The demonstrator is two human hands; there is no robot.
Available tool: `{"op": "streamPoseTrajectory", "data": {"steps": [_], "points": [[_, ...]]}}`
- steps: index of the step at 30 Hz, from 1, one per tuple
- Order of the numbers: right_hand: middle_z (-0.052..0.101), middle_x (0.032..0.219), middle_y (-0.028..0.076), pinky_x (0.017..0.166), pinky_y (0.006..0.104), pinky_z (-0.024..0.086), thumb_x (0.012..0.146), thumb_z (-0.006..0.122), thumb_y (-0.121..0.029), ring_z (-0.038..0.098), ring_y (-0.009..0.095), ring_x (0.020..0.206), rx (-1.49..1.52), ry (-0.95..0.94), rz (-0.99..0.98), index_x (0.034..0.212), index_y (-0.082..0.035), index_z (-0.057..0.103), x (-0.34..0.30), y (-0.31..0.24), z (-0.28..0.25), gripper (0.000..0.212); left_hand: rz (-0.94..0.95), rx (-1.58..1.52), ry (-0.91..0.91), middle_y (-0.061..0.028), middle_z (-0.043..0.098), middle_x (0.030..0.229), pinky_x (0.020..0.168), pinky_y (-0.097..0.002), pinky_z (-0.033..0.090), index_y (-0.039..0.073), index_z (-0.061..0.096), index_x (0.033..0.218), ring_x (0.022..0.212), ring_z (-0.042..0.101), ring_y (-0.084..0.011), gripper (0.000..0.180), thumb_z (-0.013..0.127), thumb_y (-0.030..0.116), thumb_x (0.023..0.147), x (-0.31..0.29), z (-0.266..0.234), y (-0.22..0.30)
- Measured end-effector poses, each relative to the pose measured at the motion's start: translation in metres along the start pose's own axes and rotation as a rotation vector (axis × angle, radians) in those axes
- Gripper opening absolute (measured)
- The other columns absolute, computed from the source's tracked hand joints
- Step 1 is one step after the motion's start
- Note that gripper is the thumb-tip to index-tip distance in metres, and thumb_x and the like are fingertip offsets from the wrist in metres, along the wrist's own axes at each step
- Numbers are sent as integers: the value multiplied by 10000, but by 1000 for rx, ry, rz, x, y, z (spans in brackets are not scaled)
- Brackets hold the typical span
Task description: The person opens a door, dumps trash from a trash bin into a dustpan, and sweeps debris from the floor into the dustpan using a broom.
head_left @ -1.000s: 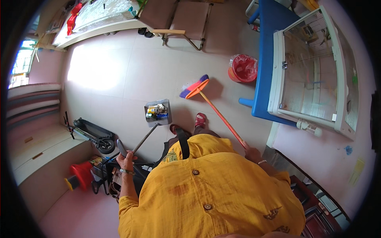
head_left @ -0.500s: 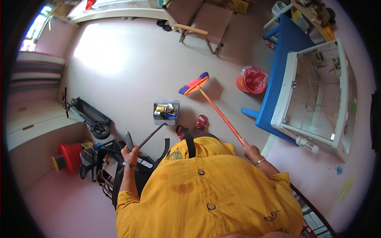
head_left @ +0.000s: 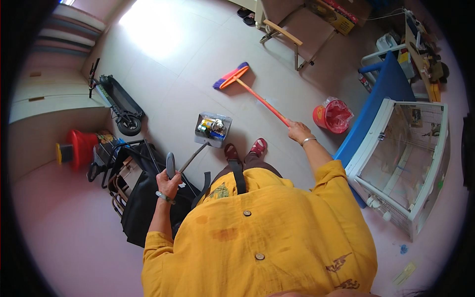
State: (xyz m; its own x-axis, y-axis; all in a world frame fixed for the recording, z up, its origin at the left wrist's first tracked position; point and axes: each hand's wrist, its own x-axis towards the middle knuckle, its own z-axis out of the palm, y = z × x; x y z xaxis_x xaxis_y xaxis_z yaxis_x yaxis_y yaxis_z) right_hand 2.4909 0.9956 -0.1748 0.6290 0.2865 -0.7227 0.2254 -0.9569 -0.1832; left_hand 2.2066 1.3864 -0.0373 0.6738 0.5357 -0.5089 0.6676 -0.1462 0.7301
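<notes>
My left hand (head_left: 169,183) is closed round the handle of a long-handled dustpan (head_left: 202,139). Its grey pan rests on the floor before my feet, with crumpled wrappers and other litter (head_left: 212,127) in it. In my right hand (head_left: 300,132), fingers wrapped round it, is the orange-red stick of a broom (head_left: 261,98). The broom's head, with purple and pink bristles, lies out on the floor, ahead of the dustpan and apart from it. My red shoes (head_left: 258,147) stand just behind the dustpan.
To the right are a red bin with a plastic liner (head_left: 330,118), a blue table (head_left: 378,99) and a white-framed cage (head_left: 396,153). A folding chair (head_left: 292,29) stands far ahead. At the left are a scooter (head_left: 118,101), a red stool (head_left: 84,149) and a black bag (head_left: 143,213).
My right hand has moved forward and a little left, carrying the broom head farther ahead. The dustpan has tilted slightly but stays in my left hand. The whole view has turned.
</notes>
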Motion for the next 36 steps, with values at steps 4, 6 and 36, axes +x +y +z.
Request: {"op": "streamPoseTrajectory", "data": {"steps": [4, 6, 36], "points": [[590, 1099, 154, 858, 435, 450, 853, 437, -169, 553, 337, 1032, -72, -18, 7, 1332, -226, 386, -39, 34, 0, 485, -9, -42, 25, -23, 572, 554, 459, -228, 444, -1, 594, 711, 492, 557, -85, 115, 595, 113, 713, 3, -1, -6], [598, 1067, 153, 833, 438, 456, 852, 459, -167, 560, 331, 1012, -119, -12, 13, 1313, -219, 393, -67, 63, 6, 469, -10, -36, 11, -22, 566, 549, 457, -230, 440, -2, 593, 709, 488, 553, -86, 118, 597, 116, 710, 8, -2, -11], [640, 904, 172, 763, 420, 495, 786, 487, -64, 625, 335, 863, -249, -51, 259, 1346, -268, 378, -174, 112, 17, 606, 117, 175, -278, -39, 548, 535, 468, -276, 414, -9, 592, 702, 489, 507, -101, 161, 609, 145, 660, 72, 25, 11]]}}
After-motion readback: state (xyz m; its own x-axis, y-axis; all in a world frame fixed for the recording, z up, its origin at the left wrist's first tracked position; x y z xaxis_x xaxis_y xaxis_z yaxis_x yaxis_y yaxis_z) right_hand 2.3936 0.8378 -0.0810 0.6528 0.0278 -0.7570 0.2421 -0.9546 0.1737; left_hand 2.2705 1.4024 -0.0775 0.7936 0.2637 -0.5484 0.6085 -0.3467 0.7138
